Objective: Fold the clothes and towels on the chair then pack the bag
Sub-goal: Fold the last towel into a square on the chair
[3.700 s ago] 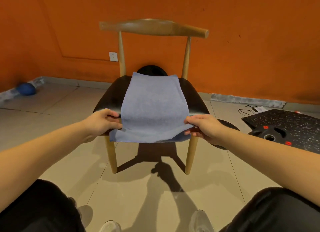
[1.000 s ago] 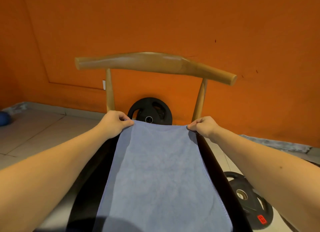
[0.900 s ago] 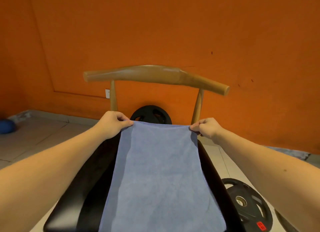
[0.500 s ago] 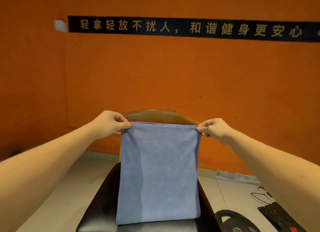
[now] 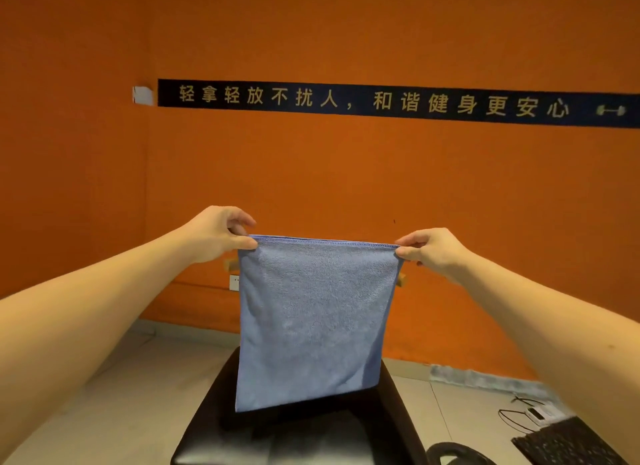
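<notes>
**Head view: towel held up over the chair.** My left hand (image 5: 221,234) and right hand (image 5: 429,251) each pinch one top corner of the blue rectangular terry towel (image 5: 311,319). Each grip is pressed together on the stitched hem, thumb against fingertips. The towel hangs flat in front of the orange wall. Its bottom edge is just above or brushing the glossy black chair seat (image 5: 304,433); I cannot tell which.

**Step in hand, as I judge it:** squaring the towel before a fold.
- The bottom edge slopes down toward my left, so I would first level the two corners.
- I would hold the top hem stretched so that the sides hang parallel.
- I would then lower the bottom edge onto the seat and lay the top over it.
- I would match the corners before either grip opens.

**Hidden or unclear:**
- The towel covers the pale wooden chair back (image 5: 230,265) except for its two ends.
- The seat front and legs are cut off at the lower border.
- No bag or other clothing is in view.
- I cannot tell whether the towel hangs single or doubled.
- A black round weight plate (image 5: 450,452) and a black speckled floor mat (image 5: 571,444) are partly cropped.
</notes>
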`<action>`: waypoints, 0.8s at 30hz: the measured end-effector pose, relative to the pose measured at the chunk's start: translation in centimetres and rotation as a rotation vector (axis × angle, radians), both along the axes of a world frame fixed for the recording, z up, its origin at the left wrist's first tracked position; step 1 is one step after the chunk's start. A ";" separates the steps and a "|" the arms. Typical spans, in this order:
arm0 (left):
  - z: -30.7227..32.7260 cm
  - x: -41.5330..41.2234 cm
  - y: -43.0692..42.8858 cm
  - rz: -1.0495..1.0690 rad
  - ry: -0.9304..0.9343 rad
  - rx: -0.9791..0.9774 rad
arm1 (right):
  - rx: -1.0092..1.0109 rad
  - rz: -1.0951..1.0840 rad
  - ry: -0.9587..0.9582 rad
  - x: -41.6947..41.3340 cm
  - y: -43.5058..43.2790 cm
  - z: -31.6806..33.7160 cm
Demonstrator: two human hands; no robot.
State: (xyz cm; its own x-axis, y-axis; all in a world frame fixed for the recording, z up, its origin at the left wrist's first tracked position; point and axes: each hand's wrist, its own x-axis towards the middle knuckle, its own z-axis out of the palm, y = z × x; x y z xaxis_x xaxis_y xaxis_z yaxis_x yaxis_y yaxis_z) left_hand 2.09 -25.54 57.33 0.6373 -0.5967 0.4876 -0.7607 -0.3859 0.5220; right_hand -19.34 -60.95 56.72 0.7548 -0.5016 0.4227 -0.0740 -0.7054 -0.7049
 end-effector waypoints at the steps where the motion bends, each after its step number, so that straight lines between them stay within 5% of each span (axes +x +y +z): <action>1: 0.0 -0.1 0.0 -0.002 -0.008 0.042 | 0.000 -0.003 0.012 0.0 0.0 0.0; 14: -4.7 4.0 -3.6 0.087 -0.088 0.331 | 0.291 -0.031 0.079 3.8 -2.3 -4.8; 19: -6.4 6.6 -6.9 0.205 -0.110 0.238 | 0.434 -0.098 -0.037 7.8 -2.9 -6.5; 24: -6.5 8.5 -9.6 0.286 -0.061 -0.074 | 0.337 -0.181 -0.246 11.4 -3.7 -6.9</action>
State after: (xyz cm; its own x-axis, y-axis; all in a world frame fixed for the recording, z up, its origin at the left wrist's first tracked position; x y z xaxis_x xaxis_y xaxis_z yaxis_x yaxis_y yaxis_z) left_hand 10.62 -35.10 50.78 0.7428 -0.3584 0.5655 -0.6572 -0.5515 0.5137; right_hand -7.95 -64.69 49.86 0.5398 -0.7566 0.3689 0.0229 -0.4249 -0.9050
